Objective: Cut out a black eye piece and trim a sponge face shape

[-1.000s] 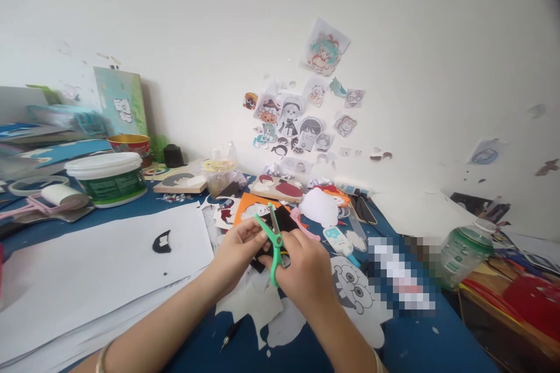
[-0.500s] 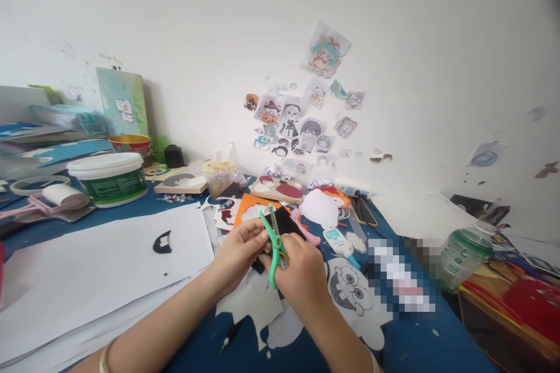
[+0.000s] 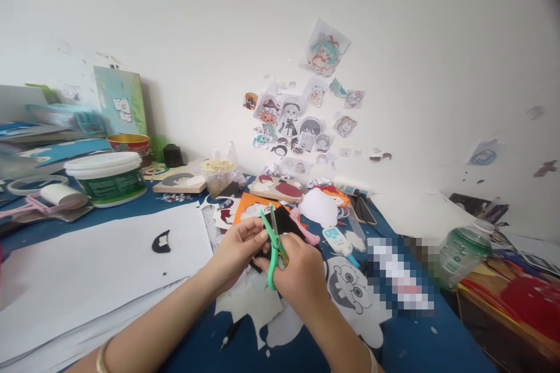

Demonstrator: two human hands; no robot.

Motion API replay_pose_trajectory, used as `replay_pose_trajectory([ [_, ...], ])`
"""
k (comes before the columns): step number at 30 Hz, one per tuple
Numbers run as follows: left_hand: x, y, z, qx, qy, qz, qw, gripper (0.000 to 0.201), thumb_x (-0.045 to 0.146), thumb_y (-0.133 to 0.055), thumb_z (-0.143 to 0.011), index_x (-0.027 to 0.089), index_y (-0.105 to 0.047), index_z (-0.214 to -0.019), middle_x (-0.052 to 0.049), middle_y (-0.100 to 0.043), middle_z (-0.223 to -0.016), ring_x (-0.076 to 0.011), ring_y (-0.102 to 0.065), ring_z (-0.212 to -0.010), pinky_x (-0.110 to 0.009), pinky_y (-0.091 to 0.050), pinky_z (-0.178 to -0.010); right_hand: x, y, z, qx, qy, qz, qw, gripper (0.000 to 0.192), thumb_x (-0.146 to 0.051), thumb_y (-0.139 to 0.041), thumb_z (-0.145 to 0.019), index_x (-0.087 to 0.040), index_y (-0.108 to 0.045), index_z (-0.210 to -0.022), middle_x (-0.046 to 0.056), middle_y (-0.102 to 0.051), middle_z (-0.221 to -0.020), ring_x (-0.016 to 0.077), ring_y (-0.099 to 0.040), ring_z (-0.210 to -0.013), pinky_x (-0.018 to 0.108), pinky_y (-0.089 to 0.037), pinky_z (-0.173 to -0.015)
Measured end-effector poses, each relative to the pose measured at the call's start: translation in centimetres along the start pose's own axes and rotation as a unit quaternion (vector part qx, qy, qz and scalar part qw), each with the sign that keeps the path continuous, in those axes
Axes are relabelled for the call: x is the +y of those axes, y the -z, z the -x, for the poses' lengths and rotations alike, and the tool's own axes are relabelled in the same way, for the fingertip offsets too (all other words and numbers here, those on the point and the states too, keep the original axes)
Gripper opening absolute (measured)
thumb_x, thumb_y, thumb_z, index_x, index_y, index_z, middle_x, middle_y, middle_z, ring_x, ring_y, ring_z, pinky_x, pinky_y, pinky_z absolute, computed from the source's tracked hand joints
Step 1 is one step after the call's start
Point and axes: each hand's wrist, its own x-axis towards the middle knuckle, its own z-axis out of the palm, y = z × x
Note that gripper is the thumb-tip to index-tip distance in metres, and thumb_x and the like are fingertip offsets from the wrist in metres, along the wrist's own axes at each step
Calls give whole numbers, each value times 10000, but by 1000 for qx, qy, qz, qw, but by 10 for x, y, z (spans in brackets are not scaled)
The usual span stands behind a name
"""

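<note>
Green-handled scissors (image 3: 274, 253) are gripped in my right hand (image 3: 303, 265), blades pointing up and away with a small gap between them. Close beside them on the left, my left hand (image 3: 238, 247) pinches the edge of some black paper (image 3: 283, 222), which lies partly behind the blades. My fingers hide much of that paper's outline. On the large white sheet (image 3: 109, 265) to the left rests a black mouth-shaped cutout (image 3: 161, 242) with white teeth. A grey cartoon-face cutout (image 3: 350, 288) lies to the right of my right wrist.
Paper scraps (image 3: 249, 303) and a black pen (image 3: 230, 335) lie below my hands. Behind are orange paper (image 3: 247, 204), a pink tool (image 3: 306, 227) and a glue bottle (image 3: 338, 240). A white-lidded tub (image 3: 109, 183) stands left, a plastic bottle (image 3: 464, 253) right. Cutouts cover the wall.
The view has shifted very slightly. Both hands keep almost the same position, and the scissors have barely moved.
</note>
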Motion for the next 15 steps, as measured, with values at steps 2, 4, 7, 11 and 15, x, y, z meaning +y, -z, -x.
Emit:
replay_pose_trajectory([
  [2, 1, 0, 0, 4, 7, 9, 1000, 189, 290, -678, -684, 148, -565, -733, 27, -530, -576, -71, -465, -544, -169, -373, -505, 0, 0, 0, -1, -2, -8, 1000, 164, -332, -634, -651, -183, -567, -663, 4, -578, -627, 150, -539, -559, 232, -324, -493],
  [4, 2, 0, -1, 5, 11, 19, 1000, 194, 282, -686, -679, 143, -560, -727, 26, -528, -569, -65, -466, -535, -161, -372, -496, -1, 0, 0, -8, -8, -15, 1000, 157, -319, -636, -658, -180, -562, -664, 8, -578, -631, 152, -539, -565, 228, -330, -494],
  [7, 2, 0, -1, -2, 17, 27, 999, 190, 283, -686, -681, 144, -563, -726, 27, -531, -565, -62, -473, -532, -158, -381, -495, -2, 0, 0, -19, -14, -23, 999, 139, -301, -622, -681, -177, -561, -667, 16, -582, -637, 153, -538, -572, 224, -336, -494],
  [11, 1, 0, -2, -5, 21, 24, 999, 188, 289, -684, -684, 149, -574, -743, 23, -553, -585, -66, -492, -535, -170, -399, -515, -1, -1, 1, -7, -12, -33, 999, 133, -286, -578, -726, -173, -559, -659, 21, -579, -615, 149, -531, -558, 224, -334, -488],
  [15, 2, 0, -1, -11, 19, 4, 1000, 177, 292, -671, -696, 150, -578, -744, 19, -561, -615, -77, -504, -554, -185, -400, -541, 0, 5, -2, -9, -30, -52, 998, 138, -299, -578, -712, -173, -563, -658, 24, -574, -624, 151, -526, -554, 228, -335, -475],
])
